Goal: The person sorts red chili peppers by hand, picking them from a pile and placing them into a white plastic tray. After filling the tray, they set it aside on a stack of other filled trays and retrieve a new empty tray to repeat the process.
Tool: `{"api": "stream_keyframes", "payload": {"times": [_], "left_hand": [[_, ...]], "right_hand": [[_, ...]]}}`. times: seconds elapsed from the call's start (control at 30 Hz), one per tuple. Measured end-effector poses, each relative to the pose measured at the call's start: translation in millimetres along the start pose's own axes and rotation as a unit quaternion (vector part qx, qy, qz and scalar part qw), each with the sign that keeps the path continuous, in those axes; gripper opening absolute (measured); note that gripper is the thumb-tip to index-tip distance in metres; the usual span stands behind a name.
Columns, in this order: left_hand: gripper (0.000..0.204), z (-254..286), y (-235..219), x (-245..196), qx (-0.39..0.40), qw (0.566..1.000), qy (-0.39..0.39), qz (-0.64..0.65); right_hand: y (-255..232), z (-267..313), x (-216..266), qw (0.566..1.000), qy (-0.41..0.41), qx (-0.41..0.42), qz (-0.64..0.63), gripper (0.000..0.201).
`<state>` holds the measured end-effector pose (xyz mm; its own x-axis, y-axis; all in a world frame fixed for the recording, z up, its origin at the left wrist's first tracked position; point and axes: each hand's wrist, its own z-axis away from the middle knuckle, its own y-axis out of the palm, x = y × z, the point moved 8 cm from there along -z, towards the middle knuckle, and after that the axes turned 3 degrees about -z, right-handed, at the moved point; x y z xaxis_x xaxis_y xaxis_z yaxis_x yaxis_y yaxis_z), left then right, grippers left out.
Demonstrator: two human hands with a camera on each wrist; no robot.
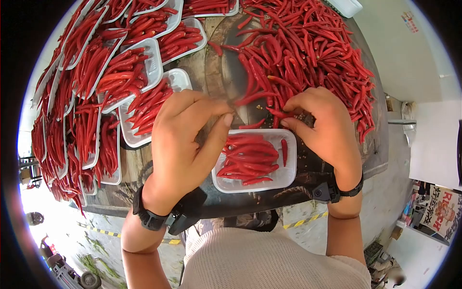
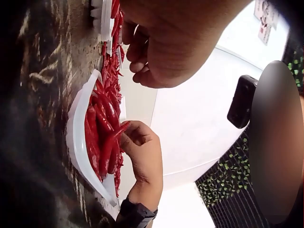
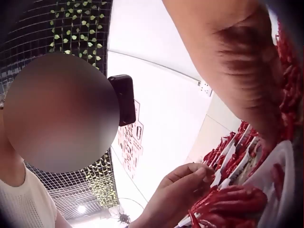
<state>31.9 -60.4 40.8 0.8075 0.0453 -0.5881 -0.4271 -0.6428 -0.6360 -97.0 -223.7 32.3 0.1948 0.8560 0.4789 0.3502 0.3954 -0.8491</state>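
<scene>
A white foam tray [image 1: 290, 178] with red chilies [image 1: 250, 156] lies in front of the person. One chili [image 1: 284, 151] stands apart at its right side. My right hand [image 1: 327, 125] pinches a red chili [image 1: 278, 113] between thumb and fingers, just beyond the tray's upper right corner. To the tray's upper left hovers my left hand [image 1: 180, 137], fingers loosely bent, thumb tip near the index fingertip, no chili visible between them. A blurred chili [image 1: 252, 98] shows just past those fingertips. In the right wrist view the left hand [image 3: 175, 194] is beside the tray's chilies.
A large heap of loose chilies [image 1: 308, 53] covers the table's far right. Many filled trays crowd the left, the nearest filled tray [image 1: 180, 79] close behind the left hand. A loose chili [image 1: 252, 124] lies along the front tray's far rim. The table edge [image 1: 231, 210] runs nearest the person.
</scene>
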Motion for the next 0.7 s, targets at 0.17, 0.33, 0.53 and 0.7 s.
{"api": "stream_keyframes", "payload": {"times": [0.17,0.33,0.53,0.7], "left_hand": [[0.01,0.9,0.8,1.2,0.001,1.0,-0.008,0.006],[0.01,1.0,0.9,2.3,0.001,1.0,-0.008,0.007],[0.01,-0.1,3.1,1.6,0.01,1.0,-0.018,0.003],[0.01,0.3,3.7,1.6,0.012,1.0,-0.014,0.014]], "right_hand": [[-0.3,-2.3,5.9,0.999,-0.03,0.01,0.042,0.017],[2.1,2.1,34.5,0.959,-0.007,0.076,-0.272,0.021],[23.0,4.5,51.5,0.963,-0.141,0.098,-0.209,0.018],[15.5,-4.9,39.9,0.972,-0.138,0.041,-0.188,0.014]]}}
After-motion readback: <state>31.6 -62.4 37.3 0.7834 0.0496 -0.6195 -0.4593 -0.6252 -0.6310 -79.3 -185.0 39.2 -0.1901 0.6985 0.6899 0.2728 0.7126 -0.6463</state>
